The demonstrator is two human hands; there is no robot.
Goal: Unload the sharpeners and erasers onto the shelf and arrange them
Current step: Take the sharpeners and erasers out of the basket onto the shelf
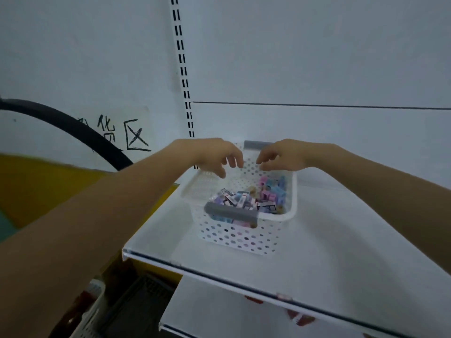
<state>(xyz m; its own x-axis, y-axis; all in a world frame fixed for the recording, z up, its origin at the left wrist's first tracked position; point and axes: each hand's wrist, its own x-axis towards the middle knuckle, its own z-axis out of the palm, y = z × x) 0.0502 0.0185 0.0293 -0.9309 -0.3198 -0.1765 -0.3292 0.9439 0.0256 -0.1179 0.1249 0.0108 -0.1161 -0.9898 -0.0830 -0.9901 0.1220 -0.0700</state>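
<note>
Left hand (214, 154) and right hand (284, 154) hang over the far end of the white basket (293, 191) — fingers loosely curled, holding nothing — erasers (240, 200) and sharpeners (272, 189) heaped inside

Blurry, perhaps erasers (240, 200) in basket (293, 203).

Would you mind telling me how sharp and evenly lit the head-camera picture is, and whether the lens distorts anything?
Head view: soft throughout, the left hand and right hand slightly blurred; the wide lens bows the shelf edge; light is flat and bluish, with faint shadow beside the basket.
</note>
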